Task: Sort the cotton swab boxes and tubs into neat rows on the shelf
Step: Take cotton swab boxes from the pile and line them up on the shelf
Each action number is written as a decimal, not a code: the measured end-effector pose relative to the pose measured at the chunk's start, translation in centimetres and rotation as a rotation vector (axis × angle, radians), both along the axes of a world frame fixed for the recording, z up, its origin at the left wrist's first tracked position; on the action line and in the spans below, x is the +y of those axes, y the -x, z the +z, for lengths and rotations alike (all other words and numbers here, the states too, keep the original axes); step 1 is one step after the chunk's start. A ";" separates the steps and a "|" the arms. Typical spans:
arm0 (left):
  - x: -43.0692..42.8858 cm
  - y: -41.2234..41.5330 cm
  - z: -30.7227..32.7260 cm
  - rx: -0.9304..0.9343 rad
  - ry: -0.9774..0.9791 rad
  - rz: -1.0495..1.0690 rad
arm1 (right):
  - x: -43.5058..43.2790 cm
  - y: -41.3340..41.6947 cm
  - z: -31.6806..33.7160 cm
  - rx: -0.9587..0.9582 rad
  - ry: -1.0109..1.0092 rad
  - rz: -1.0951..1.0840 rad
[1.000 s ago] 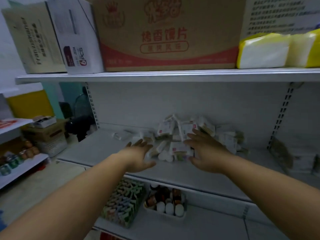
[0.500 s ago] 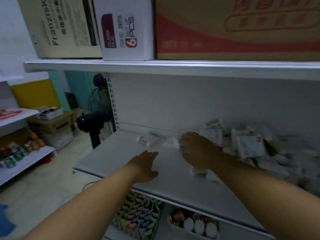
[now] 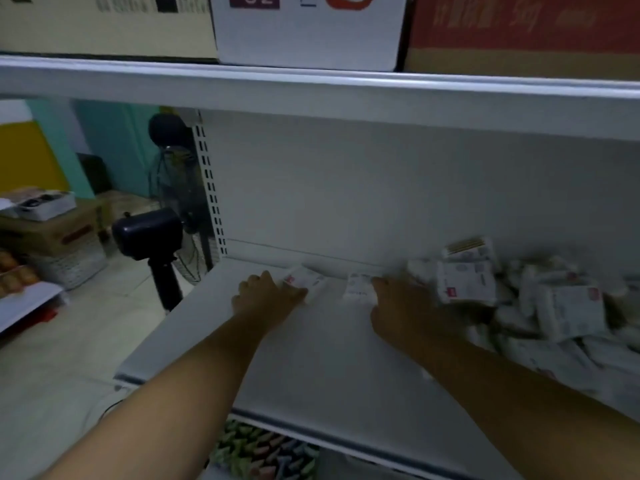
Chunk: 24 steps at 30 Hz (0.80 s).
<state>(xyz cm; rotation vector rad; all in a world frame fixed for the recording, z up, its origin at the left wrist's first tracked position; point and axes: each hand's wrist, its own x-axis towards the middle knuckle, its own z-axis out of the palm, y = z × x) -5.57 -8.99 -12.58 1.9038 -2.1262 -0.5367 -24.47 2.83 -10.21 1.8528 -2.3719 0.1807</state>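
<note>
On the white shelf [image 3: 311, 358], a jumbled pile of white cotton swab boxes [image 3: 540, 306] fills the right side. Two boxes lie apart from it near the back wall. My left hand [image 3: 263, 299] is on the left one, a white box with a red mark [image 3: 306, 279], thumb along its near edge and fingers over it. My right hand [image 3: 401, 306] reaches to the second loose box [image 3: 358, 289], fingertips touching its right edge. The pile's left edge sits just behind my right wrist. No tubs can be made out in the blur.
Cardboard cartons [image 3: 308, 29] stand on the shelf above [image 3: 311, 84]. A black fan [image 3: 152, 233] stands on the floor left of the shelf upright [image 3: 211, 188]. A lower shelf holds coloured packs [image 3: 266, 452]. More shelving with goods [image 3: 24, 289] is at far left.
The view has moved closer and left. My left hand went forward from the shelf's front to the left loose box. My right hand shifted from the pile's edge to the second loose box.
</note>
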 end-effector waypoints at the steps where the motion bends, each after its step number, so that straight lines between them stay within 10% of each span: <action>1: -0.5 0.3 -0.1 -0.018 0.009 0.011 | 0.3 -0.3 -0.2 0.006 0.036 0.014; 9: -1.2 1.3 -2.1 0.193 0.173 0.034 | 2.8 -2.8 -2.6 -0.097 0.211 0.364; 16: -0.6 -0.7 -2.5 0.977 0.118 -0.014 | -3.1 -1.3 -0.4 -0.280 0.207 -0.216; 21: -1.1 -1.4 -2.7 1.114 0.017 -0.026 | -7.1 -1.8 0.5 -0.394 -0.171 -0.385; 24: -1.3 -1.8 -2.6 1.150 -0.029 -0.034 | -7.5 -2.3 0.8 -0.549 -0.043 -0.393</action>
